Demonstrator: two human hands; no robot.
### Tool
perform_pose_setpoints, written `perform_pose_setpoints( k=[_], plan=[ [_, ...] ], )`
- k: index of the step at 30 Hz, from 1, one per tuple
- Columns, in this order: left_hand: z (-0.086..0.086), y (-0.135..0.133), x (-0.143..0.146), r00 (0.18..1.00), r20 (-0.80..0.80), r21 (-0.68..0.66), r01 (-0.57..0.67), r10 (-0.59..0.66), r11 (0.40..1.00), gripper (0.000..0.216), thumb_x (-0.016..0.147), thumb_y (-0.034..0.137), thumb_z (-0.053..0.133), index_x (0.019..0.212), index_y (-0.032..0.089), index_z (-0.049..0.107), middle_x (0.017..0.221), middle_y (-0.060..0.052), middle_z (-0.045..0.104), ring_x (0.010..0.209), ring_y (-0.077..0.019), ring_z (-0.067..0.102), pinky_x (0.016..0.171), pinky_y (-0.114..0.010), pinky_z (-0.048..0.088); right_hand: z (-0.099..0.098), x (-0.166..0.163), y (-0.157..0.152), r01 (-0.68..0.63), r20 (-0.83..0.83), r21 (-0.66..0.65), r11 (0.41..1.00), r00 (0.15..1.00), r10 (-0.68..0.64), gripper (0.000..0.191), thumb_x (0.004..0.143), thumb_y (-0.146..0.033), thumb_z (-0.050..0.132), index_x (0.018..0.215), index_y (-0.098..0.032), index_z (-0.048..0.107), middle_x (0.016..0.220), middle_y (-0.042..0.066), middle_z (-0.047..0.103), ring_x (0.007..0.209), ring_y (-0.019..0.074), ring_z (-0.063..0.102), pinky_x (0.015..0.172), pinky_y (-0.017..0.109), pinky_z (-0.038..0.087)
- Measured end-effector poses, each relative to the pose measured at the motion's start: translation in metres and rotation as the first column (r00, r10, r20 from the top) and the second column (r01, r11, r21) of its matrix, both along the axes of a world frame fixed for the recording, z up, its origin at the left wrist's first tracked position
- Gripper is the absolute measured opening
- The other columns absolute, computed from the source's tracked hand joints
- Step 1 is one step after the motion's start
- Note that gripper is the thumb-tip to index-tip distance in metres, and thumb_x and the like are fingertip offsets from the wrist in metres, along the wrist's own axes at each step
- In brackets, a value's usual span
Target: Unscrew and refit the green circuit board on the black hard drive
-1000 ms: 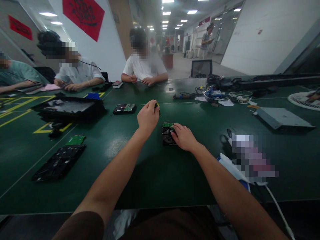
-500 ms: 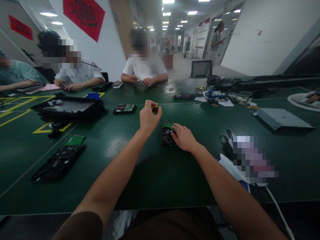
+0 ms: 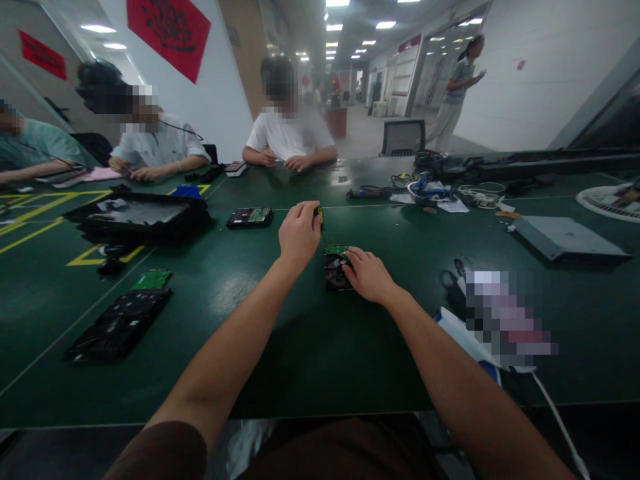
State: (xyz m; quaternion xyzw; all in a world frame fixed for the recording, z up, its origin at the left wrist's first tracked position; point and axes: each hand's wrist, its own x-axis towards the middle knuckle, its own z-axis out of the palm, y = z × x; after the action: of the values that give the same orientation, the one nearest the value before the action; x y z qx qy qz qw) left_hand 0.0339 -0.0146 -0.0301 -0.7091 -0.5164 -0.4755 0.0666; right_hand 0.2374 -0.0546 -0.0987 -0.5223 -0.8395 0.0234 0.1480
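A small hard drive (image 3: 334, 267) with a green circuit board lies on the dark green table (image 3: 310, 347) in front of me. My right hand (image 3: 367, 275) rests on its right side, fingers curled over it. My left hand (image 3: 299, 235) is closed around a small screwdriver (image 3: 319, 215) with a yellow and black handle, held upright above the drive's far end. The thin shaft is barely visible.
Another drive (image 3: 249, 217) lies further back. A black tray (image 3: 135, 217) and a black panel (image 3: 120, 323) with a green board (image 3: 151, 279) sit to the left. A grey box (image 3: 563, 237) and cables (image 3: 425, 187) are to the right. People sit across the table.
My left hand has turned slightly on the screwdriver handle, staying above the drive. My right hand has not moved. A person in the background has walked to the right.
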Motion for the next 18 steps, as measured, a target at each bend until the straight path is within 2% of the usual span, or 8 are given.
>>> perform_pose_setpoints(
  k=[3,6,9,13,18],
  plan=[
    [-0.0028,0.0042,-0.0020,0.999,-0.008,-0.062,-0.038,0.038,0.997,0.037,0.091,0.025,0.071,0.125,0.025,0.059,0.126,-0.013,0.069,0.117,-0.0318,0.065,0.100,-0.045,0.050,-0.0006,0.0003,0.0002,-0.003,-0.006,0.002,1.000,1.000,0.003,0.051,0.108,-0.045,0.033,0.148,-0.018,0.050,0.159,0.012,0.045,0.129,0.0323,0.053,0.105,0.048,0.043],
    [-0.0045,0.0080,-0.0050,0.996,0.005,-0.119,-0.090,0.091,0.989,0.044,0.086,0.032,0.078,0.123,0.025,0.055,0.112,-0.012,0.073,0.104,-0.0322,0.071,0.092,-0.045,0.052,-0.0003,0.0004,0.0002,-0.001,-0.010,0.000,1.000,1.000,0.001,0.052,0.108,-0.045,0.032,0.149,-0.019,0.050,0.159,0.011,0.046,0.130,0.0319,0.053,0.106,0.048,0.043],
    [-0.0048,0.0097,-0.0075,0.994,0.027,-0.118,-0.106,0.110,0.987,0.044,0.083,0.034,0.082,0.116,0.025,0.053,0.102,-0.009,0.073,0.093,-0.0289,0.072,0.087,-0.042,0.054,0.0005,0.0003,-0.0001,-0.001,-0.010,-0.007,1.000,1.000,0.001,0.052,0.108,-0.045,0.032,0.149,-0.019,0.050,0.159,0.011,0.046,0.130,0.0320,0.053,0.106,0.048,0.043],
    [-0.0053,0.0097,-0.0069,0.998,0.053,-0.083,-0.028,0.032,0.996,0.040,0.084,0.026,0.080,0.113,0.025,0.053,0.110,-0.008,0.071,0.089,-0.0224,0.071,0.083,-0.037,0.055,0.0016,0.0004,-0.0006,-0.003,-0.007,-0.005,1.000,1.000,0.003,0.052,0.108,-0.045,0.032,0.148,-0.019,0.050,0.159,0.011,0.045,0.129,0.0321,0.053,0.105,0.048,0.044],
    [-0.0042,0.0100,-0.0051,0.989,0.085,-0.074,0.125,-0.118,0.989,0.037,0.088,0.015,0.070,0.121,0.023,0.056,0.118,-0.007,0.066,0.090,-0.0180,0.070,0.081,-0.032,0.057,0.0024,0.0003,-0.0011,-0.005,0.007,-0.006,1.000,1.000,0.005,0.051,0.108,-0.044,0.034,0.148,-0.018,0.051,0.159,0.012,0.045,0.129,0.0323,0.053,0.105,0.047,0.043]
  ],
)
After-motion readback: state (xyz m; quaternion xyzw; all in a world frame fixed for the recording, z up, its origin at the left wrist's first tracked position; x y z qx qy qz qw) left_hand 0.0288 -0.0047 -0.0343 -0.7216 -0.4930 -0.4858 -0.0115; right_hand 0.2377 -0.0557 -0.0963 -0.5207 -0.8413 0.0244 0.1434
